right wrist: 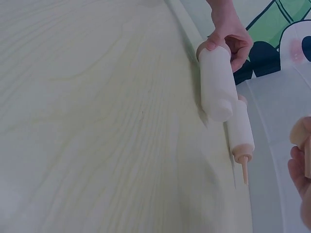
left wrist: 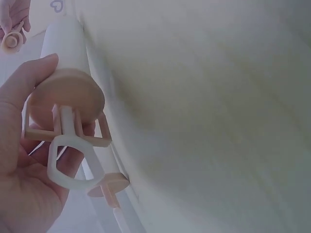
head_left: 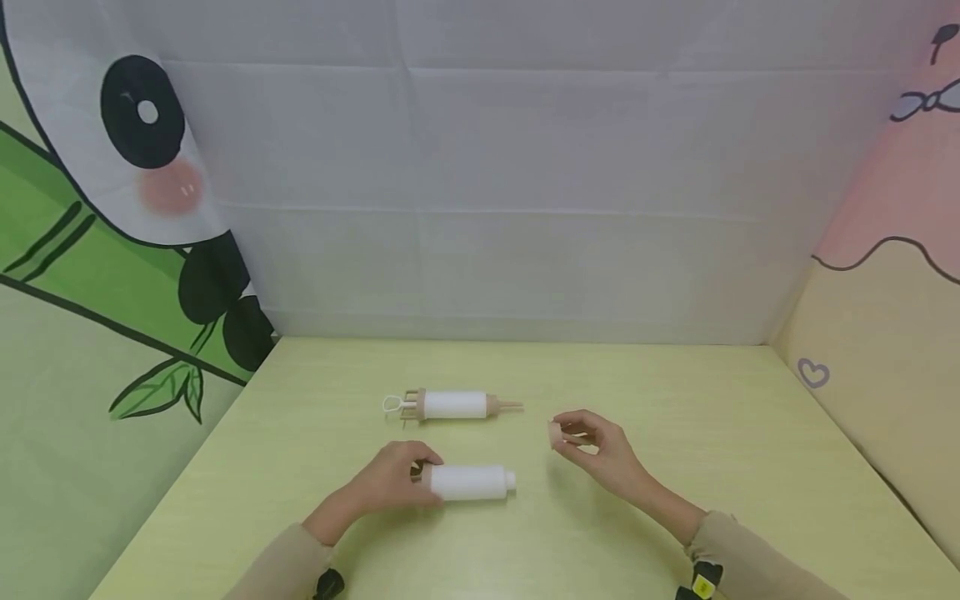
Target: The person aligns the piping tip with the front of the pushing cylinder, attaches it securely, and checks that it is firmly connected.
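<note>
A white syringe barrel (head_left: 471,482) is held down on the bench (head_left: 675,392) by the left hand (head_left: 390,483), gripped at its plunger end. A tan nozzle cap (head_left: 556,435) is pinched in the right hand (head_left: 603,454), just beside the barrel's open tip. Fitting appears under way; alignment with the tip is called for next.

L hand (head_left: 393,483): fingers curled, gripping | R hand (head_left: 600,454): raised, pinching
</note>
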Demonstrator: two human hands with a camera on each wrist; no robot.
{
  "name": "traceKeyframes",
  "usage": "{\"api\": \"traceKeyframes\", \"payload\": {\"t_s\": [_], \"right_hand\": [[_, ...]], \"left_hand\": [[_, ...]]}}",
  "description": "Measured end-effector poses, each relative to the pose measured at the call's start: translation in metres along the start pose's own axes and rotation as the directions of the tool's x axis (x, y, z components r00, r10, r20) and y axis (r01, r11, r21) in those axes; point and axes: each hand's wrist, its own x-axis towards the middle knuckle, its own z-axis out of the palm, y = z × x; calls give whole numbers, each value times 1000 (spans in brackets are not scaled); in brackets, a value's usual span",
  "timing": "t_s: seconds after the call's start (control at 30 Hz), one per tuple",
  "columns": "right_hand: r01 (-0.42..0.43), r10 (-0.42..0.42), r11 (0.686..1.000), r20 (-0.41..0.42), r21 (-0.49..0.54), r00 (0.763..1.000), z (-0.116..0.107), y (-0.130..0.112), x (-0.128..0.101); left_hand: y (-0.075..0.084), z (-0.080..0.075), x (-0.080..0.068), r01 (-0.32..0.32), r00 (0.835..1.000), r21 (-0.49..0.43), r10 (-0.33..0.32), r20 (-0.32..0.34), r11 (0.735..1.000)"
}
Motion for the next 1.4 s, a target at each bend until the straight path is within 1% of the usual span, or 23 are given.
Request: {"api": "traceKeyframes", "payload": {"t_s": [0.07, 0.17, 0.33, 0.43, 0.5, 0.57, 0.63, 0.73, 0.8, 0.9, 1.03, 1.17, 1.27, 1.4], "right_hand": [[6, -6, 1000, 1, -6, 1000, 0, 1, 0], [10, -10, 1000, 1, -13, 1000, 0, 1, 0], [5, -5, 1000, 3, -8, 1000, -1, 2, 0], [3, -3, 1000, 6, -6, 1000, -1, 2, 1], [7, -7, 1000, 6, -3, 1000, -1, 4, 0], [19, -19, 1000, 3, 2, 1000, 0, 7, -1], [33, -33, 999, 0, 15, 999, 0, 14, -1], [52, -52, 998, 2, 36, 999, 2, 25, -2], [62, -62, 997, 5, 54, 998, 2, 30, -2], [71, -72, 995, 9, 72, 997, 3, 31, -2], [76, -76, 994, 5, 74, 997, 4, 26, 0], [76, -76, 995, 4, 61, 997, 4, 11, 1], [61, -61, 997, 6, 46, 998, 4, 0, 3], [54, -55, 998, 7, 13, 998, 3, -7, 4]], "left_hand": [[0, -1, 2, -11, 1000, -1, 11, -16, 1000], [3, -4, 5, -40, 998, -26, 39, -44, 999], [13, -11, 9, -95, 992, -87, 87, -94, 992], [20, -15, 11, -111, 989, -134, 97, -112, 985], [24, -16, 13, -126, 987, -149, 108, -122, 981], [28, -18, 15, -144, 983, -137, 125, -137, 980], [32, -20, 16, -174, 975, -102, 156, -159, 979], [36, -22, 19, -196, 967, -63, 183, -179, 979], [38, -23, 20, -202, 965, -56, 189, -180, 978], [41, -23, 22, -204, 966, -63, 191, -173, 977], [42, -23, 25, -208, 965, -45, 198, -173, 977], [44, -23, 25, -208, 964, -32, 199, -176, 978], [45, -23, 26, -218, 961, -23, 210, -182, 976], [47, -22, 27, -233, 955, -12, 227, -191, 972]]}}
